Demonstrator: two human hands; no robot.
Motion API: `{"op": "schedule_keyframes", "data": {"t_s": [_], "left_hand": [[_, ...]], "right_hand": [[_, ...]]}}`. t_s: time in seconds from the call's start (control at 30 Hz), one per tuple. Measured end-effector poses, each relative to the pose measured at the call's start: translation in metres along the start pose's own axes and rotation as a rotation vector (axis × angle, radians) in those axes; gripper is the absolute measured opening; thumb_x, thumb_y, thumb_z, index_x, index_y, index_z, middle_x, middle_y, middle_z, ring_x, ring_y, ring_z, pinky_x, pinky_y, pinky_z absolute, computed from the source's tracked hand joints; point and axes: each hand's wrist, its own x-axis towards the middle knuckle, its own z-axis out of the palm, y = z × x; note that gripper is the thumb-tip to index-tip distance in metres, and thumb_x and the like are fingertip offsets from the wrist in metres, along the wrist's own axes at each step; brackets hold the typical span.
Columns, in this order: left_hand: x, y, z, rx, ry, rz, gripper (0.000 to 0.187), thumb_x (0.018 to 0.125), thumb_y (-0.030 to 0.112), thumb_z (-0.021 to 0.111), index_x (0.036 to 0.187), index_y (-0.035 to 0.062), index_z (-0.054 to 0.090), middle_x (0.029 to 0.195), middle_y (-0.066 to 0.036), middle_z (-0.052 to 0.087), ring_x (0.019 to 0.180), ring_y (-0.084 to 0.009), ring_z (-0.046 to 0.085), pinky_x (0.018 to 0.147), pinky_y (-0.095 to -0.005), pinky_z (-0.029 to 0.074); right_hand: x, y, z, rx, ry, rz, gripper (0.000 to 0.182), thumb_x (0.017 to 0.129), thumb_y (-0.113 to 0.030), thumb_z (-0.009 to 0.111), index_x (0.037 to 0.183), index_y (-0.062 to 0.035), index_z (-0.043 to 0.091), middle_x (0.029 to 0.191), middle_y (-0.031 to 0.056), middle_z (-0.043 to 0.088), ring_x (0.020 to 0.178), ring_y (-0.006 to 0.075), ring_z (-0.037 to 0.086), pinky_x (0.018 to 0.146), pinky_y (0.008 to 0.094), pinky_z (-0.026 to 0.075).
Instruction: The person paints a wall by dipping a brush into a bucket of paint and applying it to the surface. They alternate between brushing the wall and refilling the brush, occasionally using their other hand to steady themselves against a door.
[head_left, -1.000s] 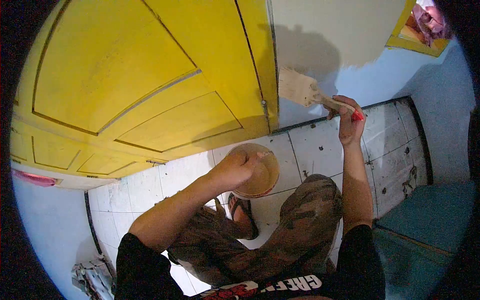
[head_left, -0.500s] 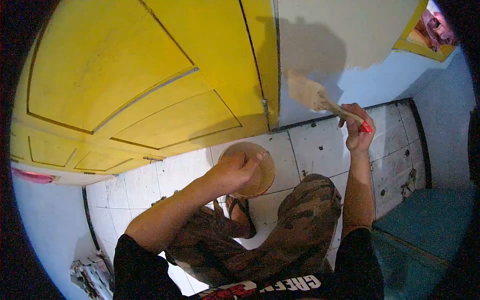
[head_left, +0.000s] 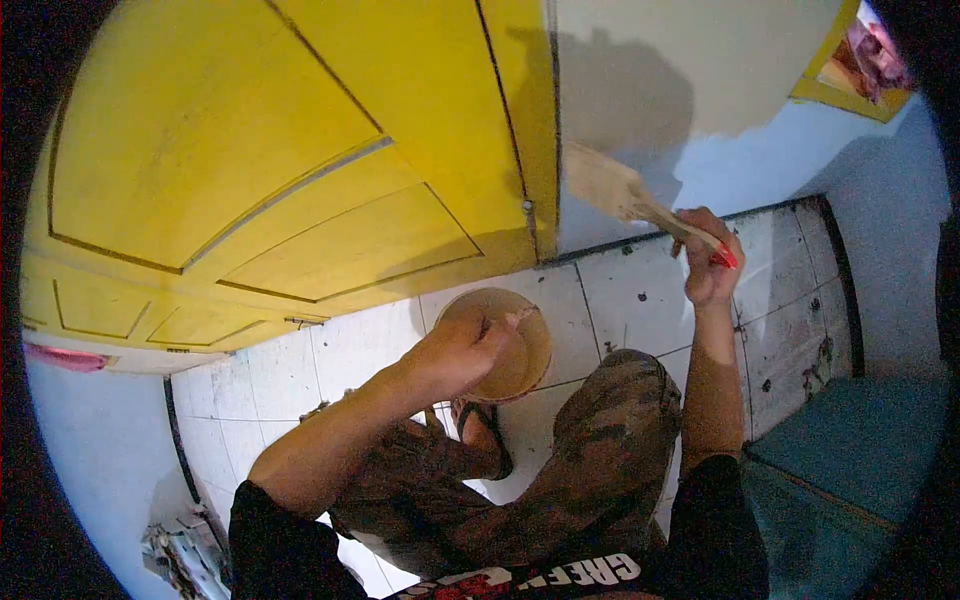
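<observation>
My right hand [head_left: 711, 265] is closed around the red-tipped handle of a wide paintbrush [head_left: 628, 200]. The brush's broad, cream-coated bristles point up and left, at the wall [head_left: 640, 150] just beside the yellow door frame; whether they press on it is hard to tell. Below, between the door and my knees, my left hand [head_left: 468, 348] is closed on a round paint bucket [head_left: 527, 365]. That hand covers the bucket's left part, so its exact hold on the rim or handle is hidden. Cream paint coats the upper wall, while a pale blue strip shows lower down.
A yellow panelled door [head_left: 300, 180] fills the left. White floor tiles [head_left: 640, 300] with dark spots lie below the wall. At the right stands a teal box-like object [head_left: 850, 430]. A yellow-framed opening [head_left: 845, 100] is at upper right, and a stacked bundle [head_left: 185, 555] lies lower left.
The brush and my right hand have shifted slightly left, with the bristles a little further toward the door frame. My left hand and the bucket have dropped very slightly.
</observation>
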Motion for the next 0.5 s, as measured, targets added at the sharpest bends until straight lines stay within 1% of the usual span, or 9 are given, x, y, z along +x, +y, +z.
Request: {"op": "schedule_keyframes", "data": {"t_s": [0.07, 0.1, 0.13, 0.17, 0.3, 0.37, 0.4, 0.47, 0.5], "left_hand": [[0.005, -0.011, 0.005, -0.067, -0.106, -0.113, 0.06, 0.092, 0.047, 0.028, 0.108, -0.0057, 0.052, 0.108, -0.028, 0.054, 0.106, -0.0403, 0.049, 0.094, -0.0408, 0.037], [0.006, -0.012, 0.008, -0.064, -0.11, -0.107, 0.06, 0.092, 0.047, 0.028, 0.108, -0.0057, 0.052, 0.108, -0.028, 0.054, 0.106, -0.0403, 0.049, 0.094, -0.0408, 0.037], [0.006, -0.013, 0.011, -0.09, -0.066, -0.026, 0.061, 0.092, 0.047, 0.028, 0.106, -0.0065, 0.053, 0.106, -0.029, 0.054, 0.104, -0.0402, 0.05, 0.093, -0.0409, 0.038], [0.005, -0.014, 0.012, -0.117, -0.018, 0.056, 0.062, 0.092, 0.047, 0.028, 0.104, -0.0073, 0.053, 0.103, -0.03, 0.054, 0.103, -0.04, 0.051, 0.092, -0.041, 0.039], [0.002, -0.012, 0.004, 0.025, -0.041, -0.011, 0.062, 0.092, 0.047, 0.027, 0.104, -0.0079, 0.054, 0.102, -0.03, 0.054, 0.102, -0.0401, 0.052, 0.09, -0.0413, 0.04], [-0.002, -0.003, 0.0, 0.023, -0.097, -0.126, 0.06, 0.092, 0.045, 0.028, 0.108, -0.0072, 0.051, 0.104, -0.028, 0.055, 0.102, -0.0397, 0.052, 0.091, -0.0417, 0.039], [-0.004, -0.002, 0.0, 0.023, -0.107, -0.127, 0.06, 0.092, 0.045, 0.028, 0.108, -0.0072, 0.051, 0.104, -0.028, 0.055, 0.102, -0.0397, 0.052, 0.091, -0.0417, 0.039], [-0.008, -0.001, -0.002, -0.149, -0.072, -0.026, 0.057, 0.092, 0.044, 0.03, 0.113, -0.0063, 0.048, 0.109, -0.027, 0.053, 0.106, -0.0378, 0.05, 0.093, -0.0408, 0.037], [-0.01, 0.0, -0.004, -0.145, -0.075, -0.023, 0.057, 0.092, 0.044, 0.03, 0.113, -0.0063, 0.048, 0.109, -0.027, 0.053, 0.106, -0.0378, 0.05, 0.093, -0.0408, 0.037]], "right_hand": [[0.002, 0.013, -0.004, -0.084, -0.054, -0.04, 0.025, 0.083, -0.02, 0.059, 0.092, 0.0033, 0.061, 0.083, 0.0082, 0.061, 0.065, 0.0116, 0.053, 0.056, 0.0221, 0.041], [0.001, 0.016, -0.002, -0.052, 0.042, 0.06, 0.024, 0.083, -0.019, 0.059, 0.093, 0.0033, 0.061, 0.083, 0.0081, 0.062, 0.066, 0.0115, 0.053, 0.056, 0.022, 0.042], [0.001, 0.019, 0.001, -0.017, 0.136, 0.16, 0.024, 0.083, -0.018, 0.059, 0.094, 0.0034, 0.061, 0.084, 0.0079, 0.062, 0.066, 0.0113, 0.053, 0.056, 0.0218, 0.042], [-0.002, 0.023, -0.01, -0.094, 0.123, 0.054, 0.024, 0.083, -0.017, 0.059, 0.094, 0.0036, 0.06, 0.086, 0.0088, 0.062, 0.067, 0.0109, 0.054, 0.056, 0.0218, 0.043], [-0.026, 0.012, -0.025, -0.128, 0.243, -0.043, 0.023, 0.083, -0.017, 0.056, 0.092, 0.0041, 0.06, 0.085, 0.0111, 0.062, 0.066, 0.0127, 0.056, 0.055, 0.0232, 0.044], [-0.035, 0.0, -0.026, -0.507, 0.265, -0.107, 0.021, 0.083, -0.014, 0.054, 0.093, 0.0044, 0.059, 0.084, 0.015, 0.061, 0.066, 0.0201, 0.058, 0.056, 0.0284, 0.047], [-0.034, 0.003, -0.022, -0.513, 0.267, -0.099, 0.021, 0.083, -0.014, 0.054, 0.093, 0.0044, 0.059, 0.084, 0.015, 0.061, 0.066, 0.0201, 0.058, 0.056, 0.0284, 0.047], [-0.027, 0.012, -0.001, -0.756, 0.316, -0.413, 0.022, 0.082, -0.013, 0.054, 0.094, 0.0047, 0.059, 0.084, 0.0165, 0.061, 0.069, 0.027, 0.059, 0.059, 0.0335, 0.049], [-0.028, 0.013, 0.008, -0.803, 0.264, -0.472, 0.022, 0.081, -0.013, 0.056, 0.095, 0.0042, 0.059, 0.085, 0.0165, 0.061, 0.07, 0.0286, 0.059, 0.06, 0.0345, 0.049]]}}
